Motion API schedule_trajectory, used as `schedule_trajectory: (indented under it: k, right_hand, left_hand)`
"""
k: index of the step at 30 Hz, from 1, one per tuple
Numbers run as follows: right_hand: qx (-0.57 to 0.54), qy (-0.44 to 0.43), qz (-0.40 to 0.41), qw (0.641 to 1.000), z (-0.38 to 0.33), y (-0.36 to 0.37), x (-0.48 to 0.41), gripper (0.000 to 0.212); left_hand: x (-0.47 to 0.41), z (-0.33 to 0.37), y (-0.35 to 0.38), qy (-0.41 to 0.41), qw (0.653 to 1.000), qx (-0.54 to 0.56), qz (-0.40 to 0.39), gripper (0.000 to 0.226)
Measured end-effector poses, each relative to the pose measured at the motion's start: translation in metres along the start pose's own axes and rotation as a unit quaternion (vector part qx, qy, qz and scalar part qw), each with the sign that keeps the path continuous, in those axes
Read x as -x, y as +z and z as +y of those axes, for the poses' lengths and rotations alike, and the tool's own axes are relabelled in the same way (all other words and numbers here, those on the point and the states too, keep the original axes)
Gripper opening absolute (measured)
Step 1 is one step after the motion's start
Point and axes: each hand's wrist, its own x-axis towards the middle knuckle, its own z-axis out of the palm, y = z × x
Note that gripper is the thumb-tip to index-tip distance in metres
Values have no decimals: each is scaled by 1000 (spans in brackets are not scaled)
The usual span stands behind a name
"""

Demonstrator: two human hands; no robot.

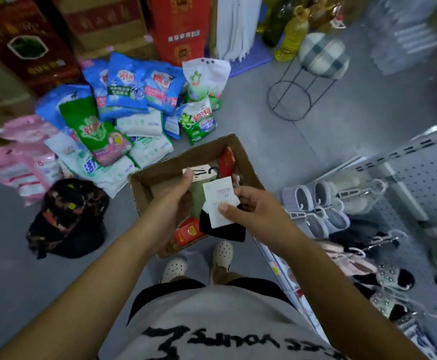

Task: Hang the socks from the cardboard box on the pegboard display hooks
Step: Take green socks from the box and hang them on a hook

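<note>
Above the near half of the cardboard box [140, 189], the right hand [255, 203] pinches the white label [218, 200] of a pair of black socks [224, 231], thumb on top. Beside it, over the box's middle, the left hand [174, 201] grips green socks [198, 197], fingers curled round them. More packets [187, 231] lie inside the box. The pegboard [426, 183] stands to its right, and detergent bags [123, 113] lie beyond it.

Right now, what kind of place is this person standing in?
Probably a small shop or its stockroom. Laundry powder bags are piled on the floor, slippers on hangers sit by a pegboard, and the left hand holds green socks and the right hand black socks above a cardboard box.
</note>
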Motion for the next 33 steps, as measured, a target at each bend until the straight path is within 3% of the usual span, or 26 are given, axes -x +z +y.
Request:
schedule_trajectory:
  k: [4,9,15,21,27,33]
  right_hand:
    - [-15,10,66,998,8,29,50,14]
    - [-110,0,219,970,38,68,95,17]
    - [-281,-21,366,887,62,89,151,17]
    - [-311,-47,523,792,89,94,214,8]
    - [-319,-50,604,729,119,93,277,8]
    - [-311,-62,636,704,154,77,354,13]
  left_hand:
    - [19,7,5,25,995,-92,-20,23]
    - [47,0,10,26,988,-109,-105,28]
    - [69,-13,19,-6,973,-124,-195,30]
    - [88,-25,50,77,913,-307,-259,26]
    - [136,-57,102,156,830,-425,-326,26]
    - [176,-121,152,101,845,-392,-350,22]
